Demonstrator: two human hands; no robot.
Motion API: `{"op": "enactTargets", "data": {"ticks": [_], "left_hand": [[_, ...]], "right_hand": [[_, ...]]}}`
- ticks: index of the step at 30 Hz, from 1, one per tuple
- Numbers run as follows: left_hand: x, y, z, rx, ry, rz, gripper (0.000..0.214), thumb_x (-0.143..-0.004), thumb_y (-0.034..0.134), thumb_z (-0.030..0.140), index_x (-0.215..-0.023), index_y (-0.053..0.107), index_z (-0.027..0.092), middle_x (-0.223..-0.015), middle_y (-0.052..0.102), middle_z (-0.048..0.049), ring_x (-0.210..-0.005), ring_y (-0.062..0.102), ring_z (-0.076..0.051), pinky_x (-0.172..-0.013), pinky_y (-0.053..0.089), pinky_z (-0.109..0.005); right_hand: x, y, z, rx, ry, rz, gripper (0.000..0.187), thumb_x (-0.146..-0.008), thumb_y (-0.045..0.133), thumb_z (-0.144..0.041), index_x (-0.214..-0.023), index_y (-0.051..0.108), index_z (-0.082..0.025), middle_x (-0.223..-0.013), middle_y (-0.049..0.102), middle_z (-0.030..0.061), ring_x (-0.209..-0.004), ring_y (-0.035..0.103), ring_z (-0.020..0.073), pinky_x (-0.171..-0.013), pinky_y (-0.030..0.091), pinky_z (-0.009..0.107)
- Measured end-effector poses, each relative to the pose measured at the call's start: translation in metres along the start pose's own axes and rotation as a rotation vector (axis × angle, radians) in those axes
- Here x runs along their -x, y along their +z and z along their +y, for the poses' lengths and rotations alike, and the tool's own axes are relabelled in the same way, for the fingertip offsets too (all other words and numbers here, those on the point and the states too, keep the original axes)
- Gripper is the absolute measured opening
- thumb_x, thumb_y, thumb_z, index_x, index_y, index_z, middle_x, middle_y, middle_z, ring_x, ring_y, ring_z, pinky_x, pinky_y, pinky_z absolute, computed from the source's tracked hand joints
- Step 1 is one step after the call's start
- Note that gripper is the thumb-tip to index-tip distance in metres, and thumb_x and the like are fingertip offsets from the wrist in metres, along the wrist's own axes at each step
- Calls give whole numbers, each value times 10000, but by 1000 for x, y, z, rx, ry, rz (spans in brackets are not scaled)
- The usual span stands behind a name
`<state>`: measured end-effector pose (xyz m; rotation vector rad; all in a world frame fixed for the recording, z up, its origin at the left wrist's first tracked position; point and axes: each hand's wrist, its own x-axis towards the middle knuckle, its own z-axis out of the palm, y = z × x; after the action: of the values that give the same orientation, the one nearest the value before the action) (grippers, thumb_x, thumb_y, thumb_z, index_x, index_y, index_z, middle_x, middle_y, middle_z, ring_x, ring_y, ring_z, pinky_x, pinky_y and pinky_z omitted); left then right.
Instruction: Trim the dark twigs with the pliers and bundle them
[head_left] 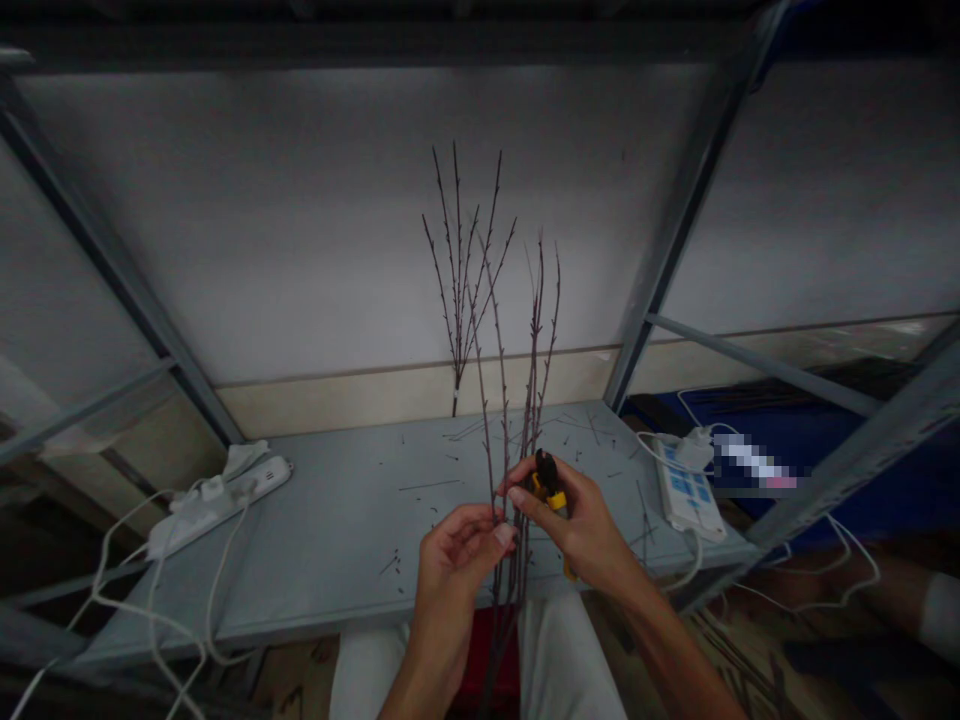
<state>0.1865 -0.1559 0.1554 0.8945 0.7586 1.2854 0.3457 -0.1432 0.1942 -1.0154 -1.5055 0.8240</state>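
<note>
Bare twigs [529, 420] rise in front of you, held above the grey steel shelf [337, 520] and running down between your hands. Your left hand [457, 570] is half curled, its fingertips apparently pinching a stem. Your right hand [581, 525] is closed round yellow-and-black pruning snips [553, 495]. Hold the stem firmly and place your fingertips well clear of the blades.

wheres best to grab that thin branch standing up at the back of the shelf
Take the bare branch low on its single stem, just above the shelf, coming from the left. There it is one unforked stalk, while higher up it fans into thin, brittle-looking twigs. The bundle of twigs held up in front stands to its right, so the left approach looks freer.
</note>
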Motion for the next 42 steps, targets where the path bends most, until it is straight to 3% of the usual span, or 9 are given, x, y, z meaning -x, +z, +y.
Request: {"op": "enactTargets", "data": {"ticks": [8,15,20,24,29,35,39,42], "left_hand": [[-3,-2,0,45,-24,-16,208,-750,842,271,-903,764,155,-970,742,-94,-899,669,-198,-825,527,-291],[-3,-1,9,76,-48,-23,258,-701,868,284,-890,762,144,-876,726,-80,-764,657,-166,-711,531,-255],[-6,0,7,48,-16,-15,315,-641,902,335,-835,743,144,-809,734,-76,-669,657,-160,-652,531,-261],[-6,2,1,29,-1,-38,353,-606,920,369,-759,687,152,-742,724,-62,-588,648,-159,-599,527,-276],[-5,-1,-6,-4,18,-72,373,-612,916,409,-733,665,162,-703,707,-51,-557,637,-159,-567,508,-270],[-13,7,8,-66,166,4,329,-731,834,450,-864,746,163,-920,739,-101,-893,666,-217,-775,513,-264],[-25,19,24,-1,191,74,419,-708,856,440,-1012,754,170,-1003,740,-109,-946,665,-228,-841,520,-300],[-35,24,31,-15,199,55,365,-742,840,400,-997,763,150,-981,735,-104,-923,657,-211,-855,512,-294]], "right_hand": [[0,-1,0,16,6,0,108,-894,692,-329,-922,648,-234,-894,697,1,-843,645,177,-775,494,287],[1,2,-4,-16,19,-14,115,-889,697,-330,-928,652,-232,-909,697,12,-851,649,186,-784,498,293],[-2,7,-5,-54,0,66,184,-881,700,-386,-890,619,-221,-1033,720,61,-984,667,232,-863,492,332],[-4,8,-7,-65,8,153,240,-843,729,-419,-842,596,-219,-953,716,53,-920,666,234,-811,496,334],[-6,7,-8,-112,26,159,252,-817,756,-405,-859,587,-223,-912,691,29,-854,643,211,-771,491,317],[-1,10,-7,-139,47,112,256,-813,764,-396,-834,579,-221,-880,672,14,-792,613,188,-720,474,295],[1,12,-6,-126,54,103,272,-798,772,-413,-813,584,-217,-827,655,6,-776,592,188,-708,458,291],[2,11,-6,-107,59,120,288,-788,773,-439,-812,595,-214,-816,652,9,-768,581,189,-699,450,291]]}}
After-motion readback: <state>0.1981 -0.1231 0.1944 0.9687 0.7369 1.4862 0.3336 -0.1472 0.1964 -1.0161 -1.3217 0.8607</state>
